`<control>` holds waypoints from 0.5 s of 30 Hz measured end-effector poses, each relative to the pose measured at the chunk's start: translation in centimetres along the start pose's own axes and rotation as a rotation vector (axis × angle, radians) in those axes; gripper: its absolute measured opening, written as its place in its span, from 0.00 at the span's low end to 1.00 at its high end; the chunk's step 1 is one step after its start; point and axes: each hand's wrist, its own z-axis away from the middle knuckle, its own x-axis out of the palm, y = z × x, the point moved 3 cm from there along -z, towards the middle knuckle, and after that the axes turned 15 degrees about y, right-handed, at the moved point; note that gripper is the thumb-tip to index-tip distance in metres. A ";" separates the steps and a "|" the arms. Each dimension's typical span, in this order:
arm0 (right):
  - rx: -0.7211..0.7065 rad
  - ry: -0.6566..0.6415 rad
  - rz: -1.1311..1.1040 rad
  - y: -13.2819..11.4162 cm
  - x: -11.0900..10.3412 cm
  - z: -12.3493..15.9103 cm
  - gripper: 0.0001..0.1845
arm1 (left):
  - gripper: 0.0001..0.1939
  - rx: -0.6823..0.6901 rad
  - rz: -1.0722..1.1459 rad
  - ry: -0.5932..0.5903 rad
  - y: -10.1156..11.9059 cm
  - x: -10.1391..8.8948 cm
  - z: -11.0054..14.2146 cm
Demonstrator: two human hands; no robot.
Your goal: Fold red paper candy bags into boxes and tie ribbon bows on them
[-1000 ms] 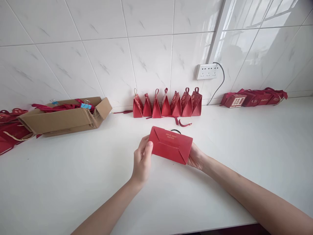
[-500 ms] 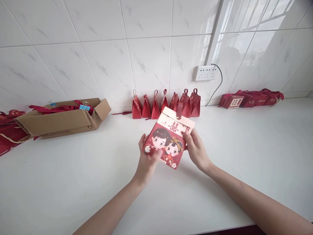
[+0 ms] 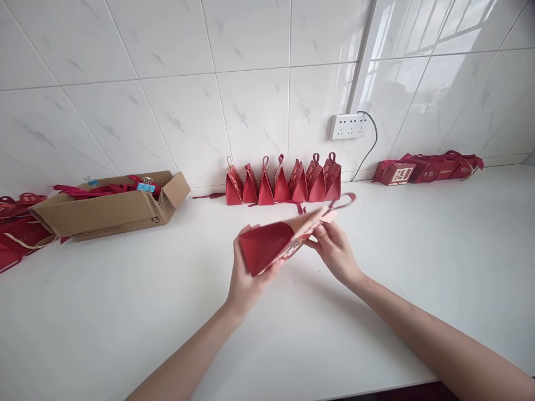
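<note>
I hold a red paper gift box (image 3: 267, 245) above the white counter, tilted so its plain red side faces me and its pale top flap with a red ribbon loop points right. My left hand (image 3: 246, 278) grips its lower left end, fingers wrapped round it. My right hand (image 3: 334, 250) pinches the upper right part near the flap. Behind, a row of several folded red boxes (image 3: 284, 181) with loop handles stands against the tiled wall.
An open cardboard carton (image 3: 104, 209) with red ribbons and a blue binder clip lies at the left. More red boxes lie at the far left (image 3: 12, 234) and far right (image 3: 426, 167). A wall socket (image 3: 349, 126) with a grey cable is above the counter (image 3: 125, 312).
The box has been turned in my hands: first its bottom faced me, then its printed cartoon front, now its plain red side, tilted down to the left.
</note>
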 end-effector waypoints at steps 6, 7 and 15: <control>-0.105 -0.181 0.122 -1.1 0.7 1.0 0.21 | 0.18 -0.802 0.282 0.019 -2.0 0.5 -1.3; -0.106 -0.212 0.137 -1.1 0.9 1.3 0.21 | 0.17 -0.920 0.289 -0.002 -2.2 0.5 -1.2; -0.115 -0.302 0.175 -0.7 1.4 1.7 0.22 | 0.15 -0.988 0.208 -0.157 -0.9 0.9 -0.4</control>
